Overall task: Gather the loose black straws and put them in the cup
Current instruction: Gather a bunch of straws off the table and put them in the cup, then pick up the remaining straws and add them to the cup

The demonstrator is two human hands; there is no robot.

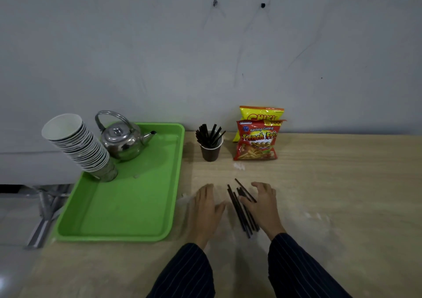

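Wall (205, 46): a pale grey painted face filled the far half of the view, marked with two dark holes and thin scuff lines
Table (331, 183): a light wood-grain top ran up to the wall, with pale smudges near its middle and at 4 o'clock
Tray (127, 217): green plastic, lay at 9 o'clock on the table's left edge
Stack of paper cups (77, 147): white, leaning left, stood on the tray's far left corner
Kettle (122, 140): shiny metal, stood on the tray beside the stack, spout pointing to 3 o'clock
Snack bags (257, 140): a red one in front of a yellow one, propped against the wall at 1 o'clock
Left hand (204, 211): lay flat and released on the table, fingers spread, just left of the loose straws, holding nothing
Right hand (262, 204): open and slightly cupped, its fingers resting on the loose straws, not closed round them
Loose straws (239, 208): a black bundle lay on the table between the hands, pointing toward 11 o'clock
Cup (210, 151): dark paper, upright at 12 o'clock between tray and bags, already holding black straws
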